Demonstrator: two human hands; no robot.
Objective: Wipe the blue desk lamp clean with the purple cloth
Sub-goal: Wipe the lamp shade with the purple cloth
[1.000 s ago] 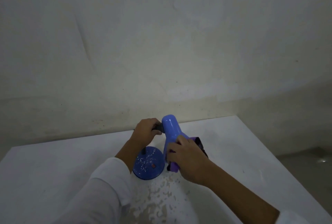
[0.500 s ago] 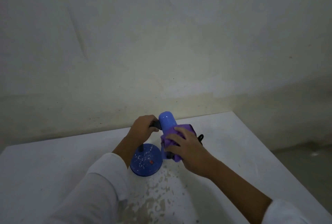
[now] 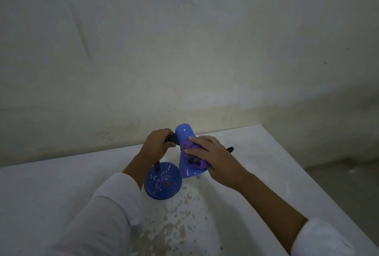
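1 lamp (image 3: 185, 149), 1 cloth (image 3: 193, 153): R hand (image 3: 215, 159) fingers clamp cloth; L hand (image 3: 156, 146) grips neck.

Right hand (image 3: 213, 159) higher up the lamp (image 3: 185, 151) shade than before, cloth (image 3: 192, 153) bunched tighter under the fingers — lower shade now bare

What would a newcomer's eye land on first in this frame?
The bright blue desk lamp at the middle of the white table, its shade tipped down beside its round base. The right hand presses a bunched purple cloth against the shade, while the left hand grips the dark neck behind it.
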